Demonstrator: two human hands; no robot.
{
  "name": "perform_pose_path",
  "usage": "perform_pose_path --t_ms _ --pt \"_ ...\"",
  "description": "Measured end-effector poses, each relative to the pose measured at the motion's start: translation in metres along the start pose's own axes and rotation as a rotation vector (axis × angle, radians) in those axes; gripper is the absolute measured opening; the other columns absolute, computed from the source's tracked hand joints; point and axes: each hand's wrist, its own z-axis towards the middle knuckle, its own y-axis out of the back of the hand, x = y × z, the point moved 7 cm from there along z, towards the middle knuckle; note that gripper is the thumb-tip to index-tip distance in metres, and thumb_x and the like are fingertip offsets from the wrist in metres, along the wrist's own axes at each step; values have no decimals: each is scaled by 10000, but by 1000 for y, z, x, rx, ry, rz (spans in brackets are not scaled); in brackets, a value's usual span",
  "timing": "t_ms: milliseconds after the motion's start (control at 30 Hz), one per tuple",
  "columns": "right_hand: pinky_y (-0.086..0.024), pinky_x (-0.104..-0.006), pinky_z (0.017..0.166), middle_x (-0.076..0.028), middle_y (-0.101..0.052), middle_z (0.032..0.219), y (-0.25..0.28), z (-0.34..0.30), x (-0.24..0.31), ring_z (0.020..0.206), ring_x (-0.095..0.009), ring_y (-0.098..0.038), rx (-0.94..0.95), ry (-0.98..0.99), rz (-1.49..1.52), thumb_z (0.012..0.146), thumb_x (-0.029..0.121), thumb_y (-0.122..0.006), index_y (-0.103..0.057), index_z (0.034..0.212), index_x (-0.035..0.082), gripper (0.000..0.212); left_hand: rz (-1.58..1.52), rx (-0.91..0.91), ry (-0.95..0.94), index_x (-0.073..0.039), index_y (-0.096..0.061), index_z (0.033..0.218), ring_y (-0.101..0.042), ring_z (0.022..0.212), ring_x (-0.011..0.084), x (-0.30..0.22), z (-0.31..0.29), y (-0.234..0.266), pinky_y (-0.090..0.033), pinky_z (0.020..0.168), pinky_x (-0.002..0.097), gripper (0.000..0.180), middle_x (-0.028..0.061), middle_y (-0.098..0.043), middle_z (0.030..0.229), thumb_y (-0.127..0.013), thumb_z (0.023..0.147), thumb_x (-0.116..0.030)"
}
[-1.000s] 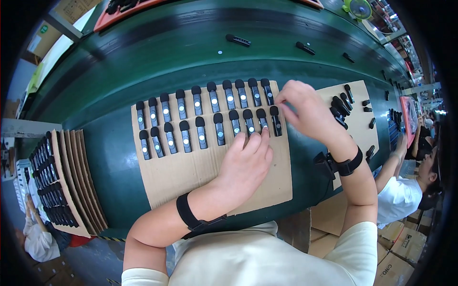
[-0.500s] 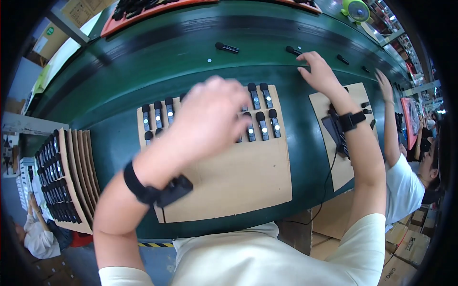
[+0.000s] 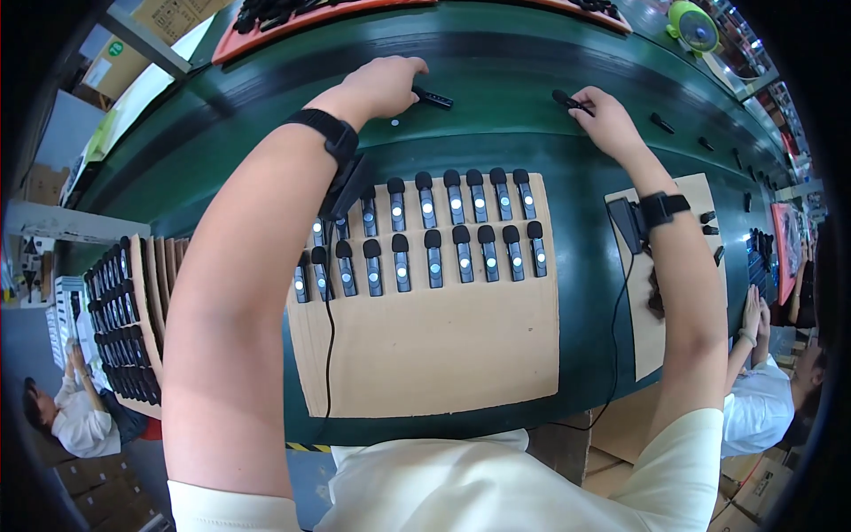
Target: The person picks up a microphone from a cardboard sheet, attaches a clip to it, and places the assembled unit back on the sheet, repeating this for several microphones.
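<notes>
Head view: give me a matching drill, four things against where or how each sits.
Things:
1. left hand
2. right hand
3. cardboard sheet
4. green fan

Places:
A. far right, past the belt
B. on a small black device, belt's left-centre
C. near the person, carrying two rows of black devices
D. fingertips at a black device, belt's right-centre

Pairs: 1-B, 2-D, 3-C, 4-A

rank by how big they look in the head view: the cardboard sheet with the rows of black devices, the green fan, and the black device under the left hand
1. Cardboard sheet, by far the largest.
2. Green fan.
3. Black device at the left hand.
The fan sits near the bent rim and farther off, so its lead over the device is unsure.
</notes>
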Motion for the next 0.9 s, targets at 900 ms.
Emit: perform_pose_path --t_ms 900 --pt "-459 -272 889 -77 -608 1069 -49 -248 221 988 -157 -583 15 288 1176 807 -76 -721 -626 1092 -8 308 -1299 -427 206 3 -678 1064 -622 982 173 -59 -307 57 -486 882 290 297 84 -679 1038 -724 781 77"
